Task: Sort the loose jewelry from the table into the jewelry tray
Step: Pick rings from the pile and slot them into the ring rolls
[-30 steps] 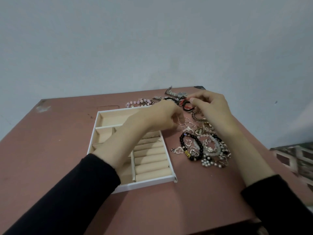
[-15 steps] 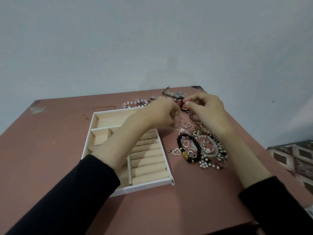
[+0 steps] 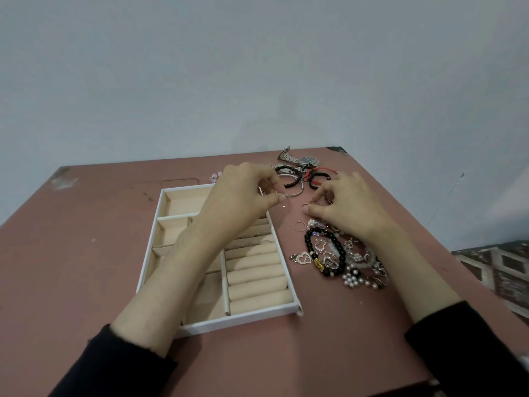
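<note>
Left hand (image 3: pixel 243 196) pinches a thin ring (image 3: pixel 282 204) beside the tray (image 3: pixel 237 320), right hand (image 3: pixel 352 210) pinches a small ring (image 3: pixel 305 208) on the desk (image 3: pixel 86 253), probably for the ring rolls (image 3: pixel 254 270); jewelry pile (image 3: pixel 337 253) just right of tray.

- Reddish-brown table top (image 3: pixel 86 282), with pale grey scuffs at its far left corner.
- Rectangular jewelry tray (image 3: pixel 237 320): white frame, cream-beige lining and padded rolls.
- Round-bead bracelet (image 3: pixel 308 245): glossy black with one gold bead.
- Pearl cluster (image 3: pixel 352 279), near right: white and silver.
- Heart-shaped pendant (image 3: pixel 305 258): silver with sparkling stones.
- Thin wire rings (image 3: pixel 299 226): silver.
- Braided cord bracelets (image 3: pixel 289 183), far: black, with a red cord.
- Metal wristwatch (image 3: pixel 307 160): silver with a dark dial.
- Long sleeves (image 3: pixel 120 365): black.
- Plain wall (image 3: pixel 257 67): pale blue-grey.
</note>
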